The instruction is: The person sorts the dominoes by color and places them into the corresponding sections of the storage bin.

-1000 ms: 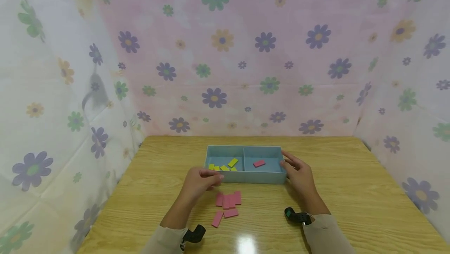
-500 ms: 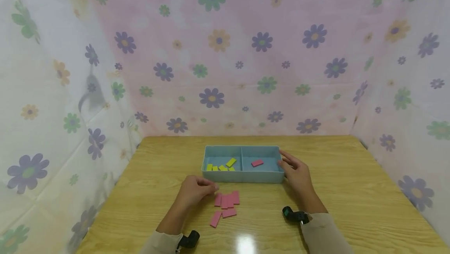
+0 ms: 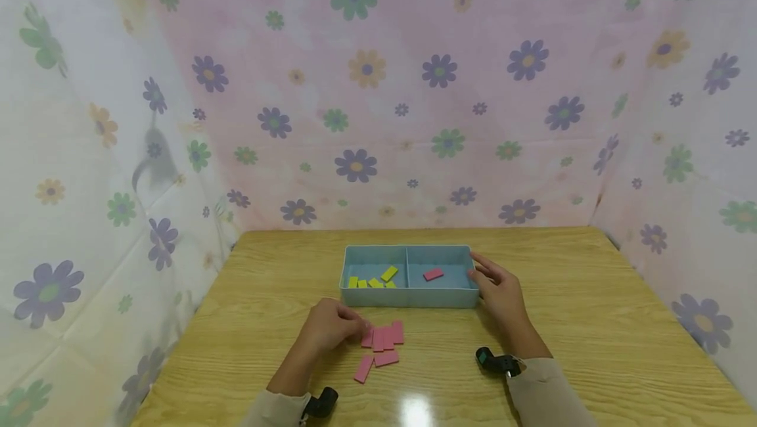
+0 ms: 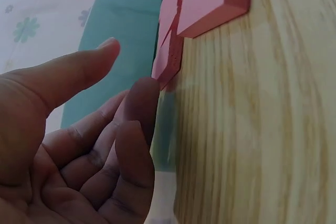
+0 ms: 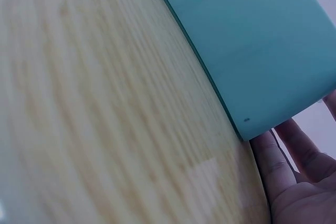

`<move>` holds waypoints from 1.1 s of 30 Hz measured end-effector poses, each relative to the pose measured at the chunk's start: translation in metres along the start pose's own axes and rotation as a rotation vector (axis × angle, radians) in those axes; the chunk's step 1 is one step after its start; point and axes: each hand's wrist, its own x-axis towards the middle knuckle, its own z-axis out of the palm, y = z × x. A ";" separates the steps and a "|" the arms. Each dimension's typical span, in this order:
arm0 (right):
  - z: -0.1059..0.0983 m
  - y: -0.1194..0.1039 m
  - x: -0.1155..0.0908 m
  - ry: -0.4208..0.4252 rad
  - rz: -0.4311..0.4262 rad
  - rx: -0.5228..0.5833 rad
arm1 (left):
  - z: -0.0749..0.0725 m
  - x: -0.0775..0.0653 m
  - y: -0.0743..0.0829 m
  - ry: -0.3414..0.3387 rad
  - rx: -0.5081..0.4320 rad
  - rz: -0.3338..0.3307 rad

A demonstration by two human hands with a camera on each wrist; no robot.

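My left hand (image 3: 332,327) is at the left edge of a group of pink rectangular tiles (image 3: 388,337), lying on the table in front of the box. In the left wrist view, its thumb (image 4: 89,69) stands apart from the loosely bent fingers, and a fingertip is right at the end of a pink tile (image 4: 169,59). A light blue two-compartment box (image 3: 408,298) lies behind the tiles. My right hand (image 3: 503,292) rests against its right end, with fingers extended along the wall. In the right wrist view, fingers (image 5: 275,166) partly disappear behind the box's corner.
The box's left compartment holds several yellow tiles (image 3: 389,274), and its right one a single pink tile (image 3: 434,274). A divider separates them. Beneath is a wood-grain table (image 3: 550,322), with flower-patterned cloth (image 3: 402,72) at the back and sides.
My left hand has moved down from the box's front left rim to the pink tiles. My right hand stays at the box's right end, and the view has shifted slightly.
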 end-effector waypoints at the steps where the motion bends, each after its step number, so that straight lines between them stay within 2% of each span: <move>1: 0.000 0.000 0.000 0.000 0.000 0.000 | 0.001 0.000 0.001 -0.006 0.010 0.001; 8: 0.001 -0.001 -0.003 -0.002 -0.006 0.009 | 0.007 -0.001 0.002 -0.019 0.047 -0.009; 17: 0.001 0.000 -0.002 0.009 -0.041 -0.025 | 0.015 0.002 0.002 0.011 0.100 0.030; 24: 0.000 0.002 0.000 0.013 -0.040 -0.023 | 0.017 0.002 0.006 0.001 0.104 0.005; 33: 0.001 0.003 0.000 0.015 -0.023 -0.006 | 0.016 0.000 0.008 0.000 0.169 0.057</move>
